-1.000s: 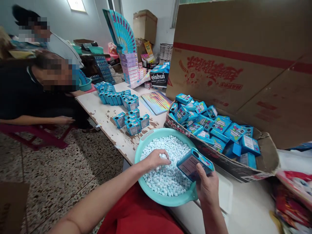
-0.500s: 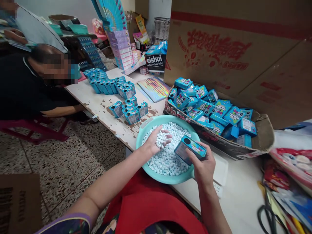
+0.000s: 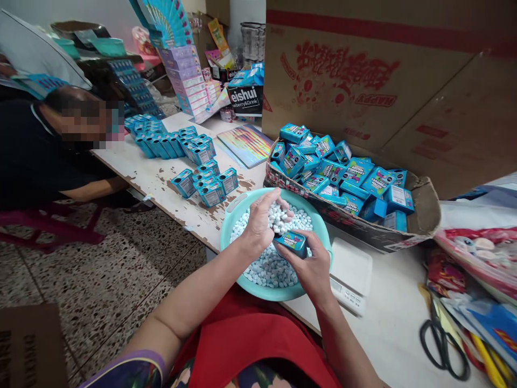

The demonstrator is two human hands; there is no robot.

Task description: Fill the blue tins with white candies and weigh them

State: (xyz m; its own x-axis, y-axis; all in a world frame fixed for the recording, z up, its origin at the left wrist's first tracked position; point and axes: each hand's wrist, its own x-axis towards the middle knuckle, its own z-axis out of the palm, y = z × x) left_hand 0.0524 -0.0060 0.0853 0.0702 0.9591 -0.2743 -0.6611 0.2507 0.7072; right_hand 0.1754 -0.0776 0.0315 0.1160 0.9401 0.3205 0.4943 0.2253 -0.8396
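My left hand (image 3: 262, 221) is cupped around a heap of small pale candies (image 3: 278, 216), tilted over the near end of a blue candy box. That small blue box (image 3: 294, 243) is gripped by my right hand (image 3: 313, 264), its printed side facing up toward me. The box's hole is mostly hidden under the candies and my left fingers. Both hands are above a turquoise basin (image 3: 238, 277) filled with loose white and pale blue candies (image 3: 266, 272).
A carton tray (image 3: 434, 215) piled with blue boxes (image 3: 355, 172) stands behind the basin. More blue boxes (image 3: 210, 191) stand upright on the table at left. A white scale (image 3: 351, 269) and black scissors (image 3: 442, 339) lie at right. Another person (image 3: 52, 145) sits at left.
My left hand has risen and turned, bringing its candies against the box. My right hand has moved left and tilted the box. The camera view has shifted a little.
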